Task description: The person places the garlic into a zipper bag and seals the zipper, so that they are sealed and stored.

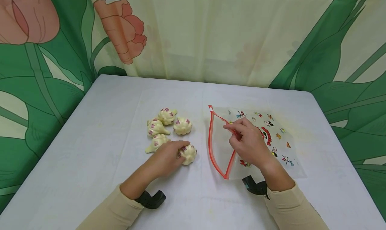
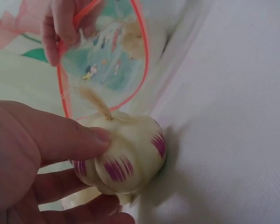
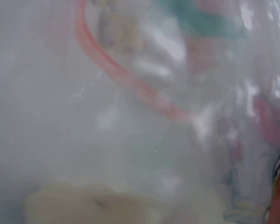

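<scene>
My left hand grips a garlic bulb at the table's middle, thumb on one side and fingers on the other. In the left wrist view the bulb shows purple streaks and a tuft of dry fibres. With thumb and fingers, my right hand pinches the upper red-edged lip of a clear zip bag. The bag's mouth gapes toward the bulb. Printed cartoon figures cover the bag. The right wrist view is blurred by the clear plastic and a red zip strip.
Several more garlic bulbs lie in a cluster beyond and left of my left hand. They rest on a white-covered table. Behind its far edge hangs a curtain printed with flowers and leaves.
</scene>
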The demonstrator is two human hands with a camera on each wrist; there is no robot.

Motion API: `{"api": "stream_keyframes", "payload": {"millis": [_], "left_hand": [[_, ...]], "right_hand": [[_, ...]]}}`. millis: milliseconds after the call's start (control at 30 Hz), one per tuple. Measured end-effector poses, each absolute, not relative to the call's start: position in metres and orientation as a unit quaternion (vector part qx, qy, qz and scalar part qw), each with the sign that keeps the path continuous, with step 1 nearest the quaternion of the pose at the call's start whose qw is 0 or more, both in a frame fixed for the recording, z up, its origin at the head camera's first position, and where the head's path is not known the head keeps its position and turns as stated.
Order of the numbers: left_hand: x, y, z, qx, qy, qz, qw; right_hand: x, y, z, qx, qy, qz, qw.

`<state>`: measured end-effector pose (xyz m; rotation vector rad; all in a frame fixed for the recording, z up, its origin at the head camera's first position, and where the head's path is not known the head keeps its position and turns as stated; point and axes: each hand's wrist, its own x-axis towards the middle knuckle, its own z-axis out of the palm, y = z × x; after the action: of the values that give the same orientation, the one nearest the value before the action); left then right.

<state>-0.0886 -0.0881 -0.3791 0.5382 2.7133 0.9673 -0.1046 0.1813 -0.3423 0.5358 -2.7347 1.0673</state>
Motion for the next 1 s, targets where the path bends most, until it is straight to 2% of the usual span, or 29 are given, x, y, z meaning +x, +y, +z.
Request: {"api": "stream_keyframes", "payload": {"millis": [700,1000], "left_hand": [[-0.0905,-0.0834,-0.3885,0.2,0.907,0.352,0.118],[-0.0925,-0.0792,-0.3851,0.235,0.869,0.432,0.061]], "right_hand": [[-0.1053,0.1807,-0.343,0.18,-0.914,0.356,0.078],[-0.1046,0.1812,-0.3435,0.18,-0.914,0.355,0.083]]}}
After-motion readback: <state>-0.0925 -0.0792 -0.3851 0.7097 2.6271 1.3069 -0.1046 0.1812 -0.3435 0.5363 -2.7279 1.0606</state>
